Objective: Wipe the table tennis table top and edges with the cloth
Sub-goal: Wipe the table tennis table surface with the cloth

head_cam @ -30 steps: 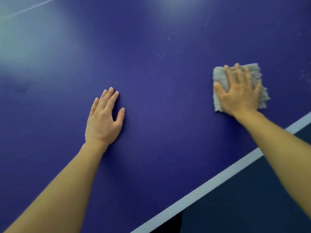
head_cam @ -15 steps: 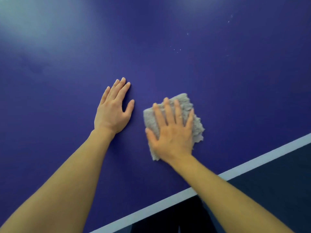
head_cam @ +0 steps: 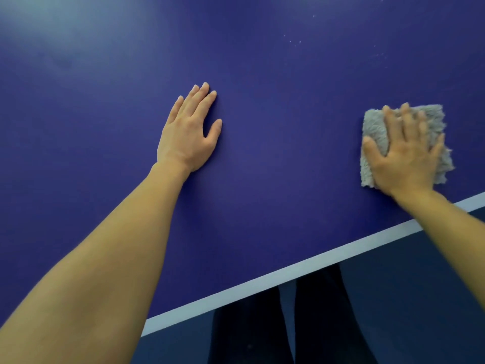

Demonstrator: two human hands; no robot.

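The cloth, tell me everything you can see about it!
The cloth is pale grey and fluffy, like a shaggy towel, with ragged, frayed edges on its right side. It looks folded into a rough square and lies flat on the blue table top, close to the white edge line but not on it. The right hand presses on it with straight, spread fingers and covers its middle, so only its borders show. Nothing else touches it.
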